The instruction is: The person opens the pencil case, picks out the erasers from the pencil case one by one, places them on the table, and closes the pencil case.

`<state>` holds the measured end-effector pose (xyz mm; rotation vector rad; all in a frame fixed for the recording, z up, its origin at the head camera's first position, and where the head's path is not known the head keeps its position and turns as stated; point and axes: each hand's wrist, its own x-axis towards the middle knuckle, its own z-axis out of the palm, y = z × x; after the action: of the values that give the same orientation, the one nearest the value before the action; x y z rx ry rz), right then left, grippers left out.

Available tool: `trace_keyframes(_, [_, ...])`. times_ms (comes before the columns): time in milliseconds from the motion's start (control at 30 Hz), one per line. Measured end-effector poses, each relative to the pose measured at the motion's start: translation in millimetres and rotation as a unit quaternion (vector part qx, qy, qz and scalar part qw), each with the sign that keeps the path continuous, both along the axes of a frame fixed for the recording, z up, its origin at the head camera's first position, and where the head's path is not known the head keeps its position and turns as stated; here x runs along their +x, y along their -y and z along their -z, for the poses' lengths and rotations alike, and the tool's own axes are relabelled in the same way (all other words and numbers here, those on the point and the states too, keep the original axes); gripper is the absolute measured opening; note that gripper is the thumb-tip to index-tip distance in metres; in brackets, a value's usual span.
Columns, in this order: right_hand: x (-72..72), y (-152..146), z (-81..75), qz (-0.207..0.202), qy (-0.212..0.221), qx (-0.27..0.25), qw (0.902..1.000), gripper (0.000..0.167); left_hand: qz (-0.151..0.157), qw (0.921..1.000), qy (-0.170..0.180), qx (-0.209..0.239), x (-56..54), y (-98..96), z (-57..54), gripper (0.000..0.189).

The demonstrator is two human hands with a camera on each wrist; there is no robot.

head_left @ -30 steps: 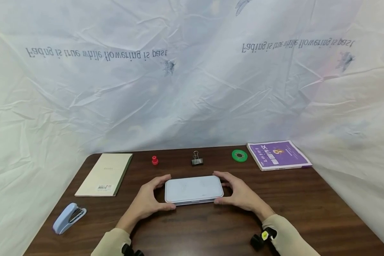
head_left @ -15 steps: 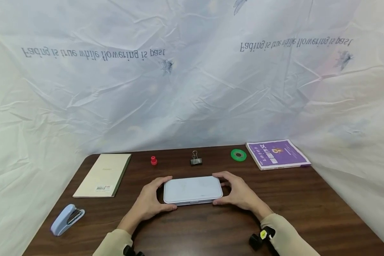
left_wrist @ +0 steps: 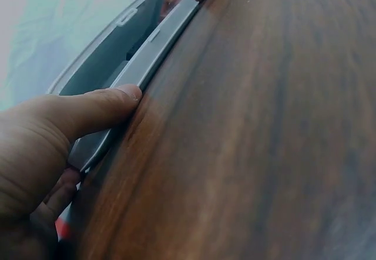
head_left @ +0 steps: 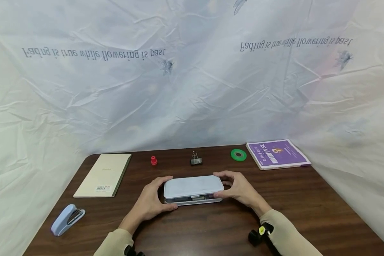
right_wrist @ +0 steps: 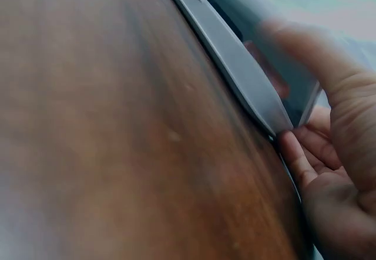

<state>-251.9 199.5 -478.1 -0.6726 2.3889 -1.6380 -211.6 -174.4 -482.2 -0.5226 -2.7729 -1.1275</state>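
Note:
A white pencil case (head_left: 193, 186) lies on the table in front of me, its lid tilted up along the near side. Through the gap some dark contents show, too small to name. My left hand (head_left: 151, 197) grips the case's left end, its thumb on the near wall of the base (left_wrist: 155, 43) and its fingers behind. At the right end, my right hand (head_left: 240, 188) pinches the lid, thumb under its raised near edge and index finger at the far corner. In the right wrist view that thumb (right_wrist: 311, 51) is blurred, with other fingers at the base's end.
Along the back of the brown table (head_left: 192, 231) stand a red peg-like piece (head_left: 154, 160), a binder clip (head_left: 196, 160) and a green tape roll (head_left: 238, 155). A purple book (head_left: 277, 154) lies right, a cream notebook (head_left: 104, 176) left, a blue stapler (head_left: 67, 219) nearer me.
The lid's near edge has risen from the base, opening a gap. My right thumb has moved up with it, while my left hand stays at the left end.

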Motion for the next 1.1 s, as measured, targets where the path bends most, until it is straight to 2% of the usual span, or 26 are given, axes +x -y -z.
trace_keyframes(100, [-1.8, -0.4, -0.1, -0.004, 0.015, -0.02, 0.9997, 0.072, -0.001, 1.0, 0.002, -0.001, 0.1, -0.4, 0.0, 0.103])
trace_keyframes(200, [-2.4, 0.3, -1.2, 0.003, 0.014, -0.013, 0.9998, 0.069, -0.005, 1.0, 0.007, 0.001, 0.5, 0.1, 0.6, 0.106])
trace_keyframes(500, [-6.1, 4.3, -6.2, 0.057, 0.021, 0.018, 0.998, 0.051, -0.01, 0.9995, 0.02, 0.021, -0.4, 1.3, 1.2, 0.116])
trace_keyframes(600, [-9.5, 5.6, -6.7, 0.072, 0.041, -0.005, 0.9966, 0.052, -0.01, 0.9993, 0.022, 0.027, -0.8, 1.3, 1.5, 0.12])
trace_keyframes(767, [-13.5, 8.0, -6.8, 0.095, 0.082, -0.056, 0.9905, 0.064, -0.011, 0.999, 0.024, 0.035, -1.0, 1.2, 2.8, 0.118])
trace_keyframes(867, [-14.7, 11.2, -6.2, 0.115, 0.094, -0.071, 0.9865, 0.068, -0.009, 0.9989, 0.026, 0.038, -1.1, 1.4, 2.5, 0.121])
trace_keyframes(967, [-14.8, 15.5, -6.9, 0.138, 0.087, -0.078, 0.9836, 0.061, -0.01, 0.9989, 0.024, 0.04, -1.4, 1.2, 1.8, 0.129])
trace_keyframes(1100, [-13.4, 20.2, -8.1, 0.166, 0.061, -0.074, 0.9815, 0.042, -0.026, 0.9981, 0.029, 0.048, -0.3, 0.1, 0.9, 0.14])
